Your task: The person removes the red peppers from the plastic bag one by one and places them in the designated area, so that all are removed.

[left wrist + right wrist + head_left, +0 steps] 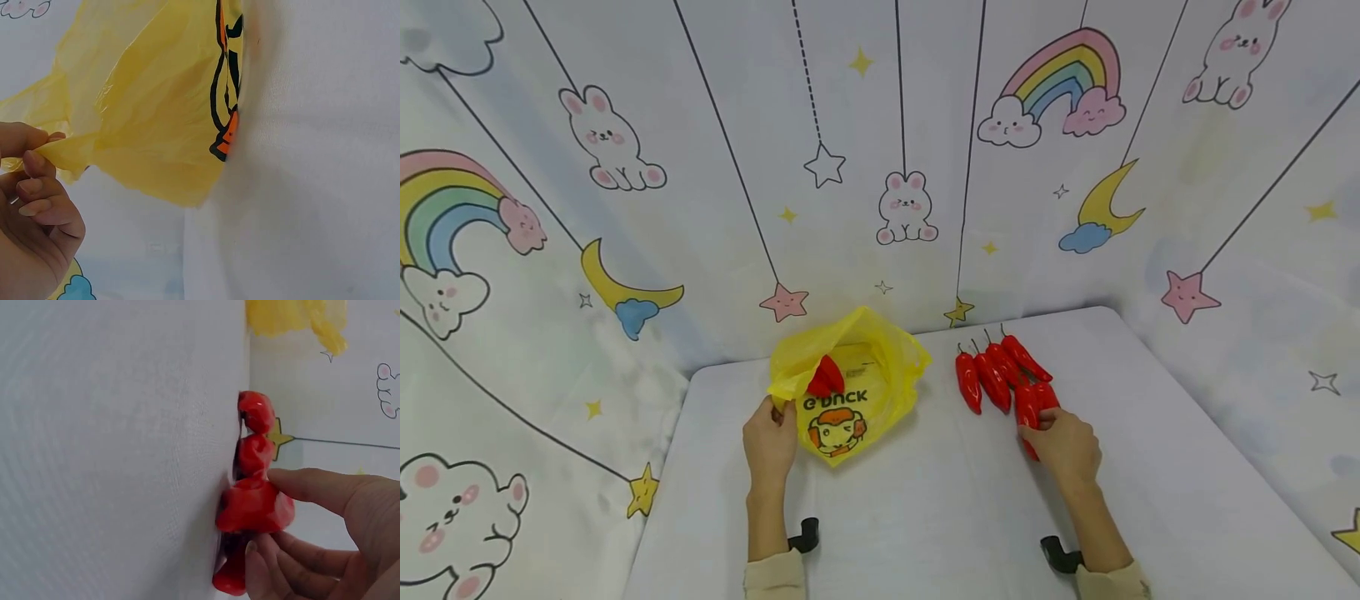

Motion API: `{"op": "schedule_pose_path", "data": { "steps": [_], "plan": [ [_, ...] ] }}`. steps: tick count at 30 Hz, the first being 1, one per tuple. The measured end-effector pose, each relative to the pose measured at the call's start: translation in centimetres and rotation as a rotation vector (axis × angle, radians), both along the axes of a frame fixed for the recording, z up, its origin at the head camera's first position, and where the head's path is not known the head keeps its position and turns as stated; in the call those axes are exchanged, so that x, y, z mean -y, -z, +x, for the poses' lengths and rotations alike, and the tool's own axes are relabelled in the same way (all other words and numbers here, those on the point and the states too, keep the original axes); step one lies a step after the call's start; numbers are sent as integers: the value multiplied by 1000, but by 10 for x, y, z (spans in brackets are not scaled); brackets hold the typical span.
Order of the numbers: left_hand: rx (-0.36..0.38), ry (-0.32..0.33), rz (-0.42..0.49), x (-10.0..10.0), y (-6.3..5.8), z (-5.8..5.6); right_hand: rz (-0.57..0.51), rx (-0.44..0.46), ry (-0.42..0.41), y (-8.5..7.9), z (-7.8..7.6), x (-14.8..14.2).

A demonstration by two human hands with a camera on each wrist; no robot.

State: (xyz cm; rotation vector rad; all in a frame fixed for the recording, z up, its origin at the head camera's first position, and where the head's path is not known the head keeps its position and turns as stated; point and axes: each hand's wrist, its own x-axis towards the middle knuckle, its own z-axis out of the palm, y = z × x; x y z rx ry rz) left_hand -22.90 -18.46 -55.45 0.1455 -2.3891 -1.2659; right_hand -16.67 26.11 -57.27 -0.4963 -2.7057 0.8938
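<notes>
My left hand (771, 442) pinches the near-left rim of a yellow plastic bag (898, 367) and holds its mouth spread. In the left wrist view, thumb and fingers grip a gathered fold of the bag (156, 125). Red pepper (826, 377) shows inside the bag, partly behind the front film. At the right, my right hand (1067, 450) holds a red chili pepper (1026, 408) between thumb and fingers. Seen from the right wrist, that chili pepper (253, 509) sits close over the table, with others beside and below it. Several more red chili peppers (968, 382) lie just beyond the hand.
Everything stands on a white-covered table (917, 517). A patterned cloth backdrop (715, 275) with rabbits, stars and rainbows rises behind and at both sides. Black mounts (807, 535) stick out at both wrists.
</notes>
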Motion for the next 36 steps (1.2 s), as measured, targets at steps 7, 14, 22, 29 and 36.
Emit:
{"op": "schedule_pose_path", "data": {
  "steps": [7,14,22,29,36],
  "plan": [
    [20,-17,4,3,0,1,36,-41,24,-8,-6,1],
    [6,-22,-1,5,-1,1,26,-196,-24,-25,-20,18],
    [-4,-24,-8,7,-4,1,-22,-277,-220,-61,-45,75],
    [-2,-24,-23,8,-10,3,25,-272,-367,-79,-68,139],
    [-18,-11,-40,9,-18,6,52,-131,-515,-77,-95,180]
  ]
}}
